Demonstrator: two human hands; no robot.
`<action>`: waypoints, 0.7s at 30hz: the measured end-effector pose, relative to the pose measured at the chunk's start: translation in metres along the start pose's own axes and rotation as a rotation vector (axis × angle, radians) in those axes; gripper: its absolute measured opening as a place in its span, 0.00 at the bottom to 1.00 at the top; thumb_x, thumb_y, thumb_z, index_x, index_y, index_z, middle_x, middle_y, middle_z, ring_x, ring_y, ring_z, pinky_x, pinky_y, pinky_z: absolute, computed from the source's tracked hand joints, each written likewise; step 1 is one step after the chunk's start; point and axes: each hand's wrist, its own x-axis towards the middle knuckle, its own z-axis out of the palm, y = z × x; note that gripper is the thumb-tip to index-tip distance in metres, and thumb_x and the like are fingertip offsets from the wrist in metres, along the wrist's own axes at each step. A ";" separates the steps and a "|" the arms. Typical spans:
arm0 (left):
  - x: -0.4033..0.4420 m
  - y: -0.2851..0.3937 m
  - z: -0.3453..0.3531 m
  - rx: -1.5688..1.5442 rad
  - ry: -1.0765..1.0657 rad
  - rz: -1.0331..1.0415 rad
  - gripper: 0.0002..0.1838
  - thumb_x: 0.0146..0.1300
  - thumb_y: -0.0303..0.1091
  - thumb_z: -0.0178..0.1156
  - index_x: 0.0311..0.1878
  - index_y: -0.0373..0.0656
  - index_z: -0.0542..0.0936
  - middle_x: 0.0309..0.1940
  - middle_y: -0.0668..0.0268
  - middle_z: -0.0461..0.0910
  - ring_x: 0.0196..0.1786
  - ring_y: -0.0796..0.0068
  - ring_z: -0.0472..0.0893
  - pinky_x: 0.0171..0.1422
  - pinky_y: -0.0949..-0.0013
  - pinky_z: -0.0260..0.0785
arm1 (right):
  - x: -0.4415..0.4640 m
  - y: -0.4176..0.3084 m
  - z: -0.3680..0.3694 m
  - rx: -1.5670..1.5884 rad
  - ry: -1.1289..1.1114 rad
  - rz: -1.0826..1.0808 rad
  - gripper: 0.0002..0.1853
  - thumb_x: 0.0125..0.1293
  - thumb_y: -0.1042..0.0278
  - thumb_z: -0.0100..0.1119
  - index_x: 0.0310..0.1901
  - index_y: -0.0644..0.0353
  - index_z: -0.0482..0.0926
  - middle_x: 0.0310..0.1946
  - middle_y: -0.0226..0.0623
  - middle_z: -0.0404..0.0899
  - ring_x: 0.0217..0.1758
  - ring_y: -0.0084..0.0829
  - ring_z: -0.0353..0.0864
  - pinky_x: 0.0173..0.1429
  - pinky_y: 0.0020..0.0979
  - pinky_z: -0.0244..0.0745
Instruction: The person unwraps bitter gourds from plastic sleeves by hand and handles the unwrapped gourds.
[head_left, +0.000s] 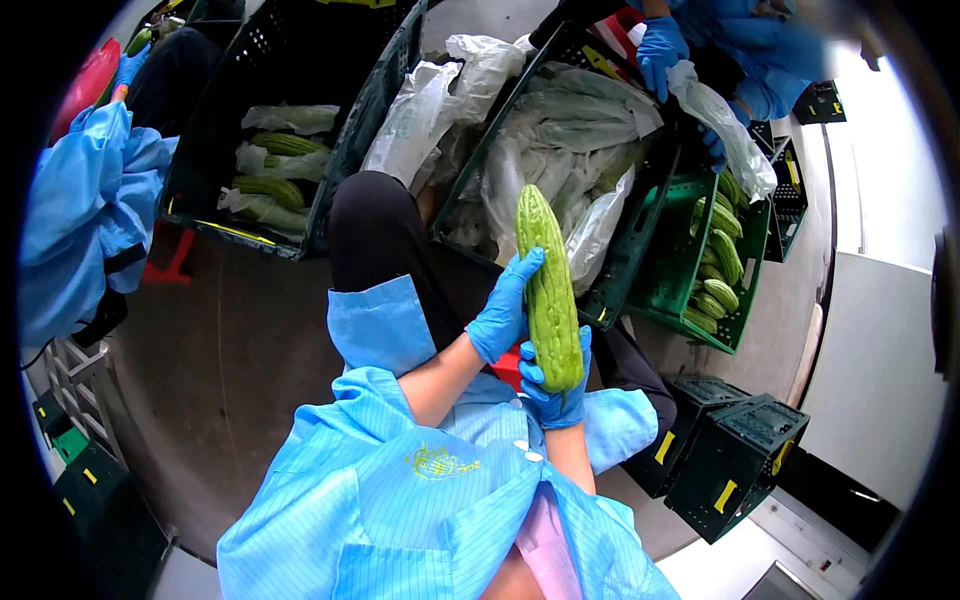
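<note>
A pale green bitter melon (552, 300) with ridged skin stands nearly upright in front of my chest. My left hand (506, 308), in a blue glove, grips its left side around the middle. Around its lower end is my right hand (556, 392), also gloved in blue, with fingers wrapped on both sides. Just beyond the melon, a dark green crate (478, 180) holds many whitish plastic bags (575, 115), some with green produce showing through.
At the left, a large crate (345, 150) contains several bitter melons (270, 190), some bagged. A green crate (735, 325) of melons stands right. Stacked crates (735, 465) sit lower right. One co-worker's gloved hand (660, 52) is near a bag (722, 130); another person's sleeve (90, 220) is left.
</note>
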 end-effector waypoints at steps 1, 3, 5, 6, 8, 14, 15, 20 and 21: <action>-0.001 0.000 0.001 0.054 0.003 0.031 0.24 0.67 0.49 0.59 0.59 0.45 0.73 0.44 0.62 0.80 0.43 0.69 0.81 0.51 0.63 0.77 | -0.002 -0.001 -0.006 -0.037 0.021 -0.008 0.43 0.68 0.26 0.40 0.69 0.59 0.63 0.48 0.53 0.74 0.36 0.40 0.76 0.24 0.33 0.71; -0.005 0.003 0.006 0.166 0.009 0.093 0.23 0.67 0.46 0.60 0.59 0.45 0.72 0.42 0.64 0.79 0.42 0.72 0.80 0.50 0.65 0.76 | -0.001 0.000 -0.007 -0.036 0.027 -0.037 0.43 0.68 0.26 0.40 0.68 0.59 0.64 0.48 0.54 0.76 0.36 0.40 0.78 0.25 0.34 0.72; -0.005 0.004 0.006 0.206 0.014 0.121 0.23 0.65 0.44 0.61 0.59 0.44 0.72 0.42 0.65 0.78 0.43 0.73 0.79 0.50 0.66 0.75 | 0.001 0.003 -0.004 -0.134 0.141 -0.113 0.43 0.68 0.26 0.40 0.68 0.59 0.65 0.48 0.55 0.77 0.35 0.41 0.79 0.25 0.35 0.74; -0.005 0.004 0.006 0.226 0.016 0.133 0.23 0.64 0.43 0.62 0.59 0.44 0.72 0.42 0.65 0.78 0.43 0.74 0.79 0.50 0.66 0.75 | 0.001 0.007 -0.001 -0.234 0.254 -0.176 0.43 0.68 0.26 0.40 0.67 0.59 0.66 0.48 0.56 0.78 0.35 0.42 0.80 0.24 0.35 0.75; -0.006 0.005 0.002 0.230 0.014 0.130 0.23 0.63 0.41 0.62 0.58 0.43 0.72 0.42 0.66 0.78 0.43 0.74 0.79 0.50 0.67 0.75 | 0.001 0.009 0.006 -0.308 0.341 -0.204 0.42 0.68 0.27 0.39 0.67 0.60 0.67 0.47 0.55 0.79 0.33 0.42 0.82 0.24 0.35 0.77; 0.000 0.003 -0.006 0.259 0.047 0.255 0.23 0.61 0.38 0.61 0.58 0.42 0.72 0.43 0.67 0.79 0.42 0.75 0.79 0.49 0.69 0.74 | 0.002 0.004 0.001 -0.361 0.306 -0.111 0.41 0.70 0.28 0.36 0.65 0.61 0.68 0.45 0.50 0.82 0.32 0.42 0.85 0.25 0.36 0.82; 0.002 0.002 -0.006 0.277 0.066 0.285 0.23 0.61 0.37 0.62 0.58 0.42 0.72 0.43 0.67 0.79 0.42 0.75 0.79 0.49 0.69 0.74 | 0.003 0.001 -0.002 -0.427 0.359 -0.106 0.41 0.70 0.28 0.36 0.65 0.61 0.69 0.46 0.49 0.82 0.33 0.41 0.86 0.26 0.37 0.83; 0.005 0.006 -0.006 0.319 0.185 0.373 0.22 0.63 0.35 0.62 0.60 0.42 0.72 0.44 0.67 0.79 0.45 0.76 0.78 0.53 0.69 0.72 | 0.011 0.002 0.014 -0.596 0.623 -0.162 0.41 0.69 0.28 0.40 0.64 0.61 0.70 0.49 0.46 0.82 0.38 0.40 0.87 0.29 0.38 0.85; 0.006 0.005 -0.004 0.317 0.212 0.407 0.23 0.63 0.35 0.63 0.60 0.43 0.72 0.44 0.67 0.79 0.46 0.76 0.78 0.54 0.69 0.71 | 0.009 -0.001 0.016 -0.629 0.604 -0.155 0.41 0.69 0.28 0.41 0.64 0.61 0.70 0.50 0.46 0.82 0.39 0.40 0.87 0.29 0.38 0.85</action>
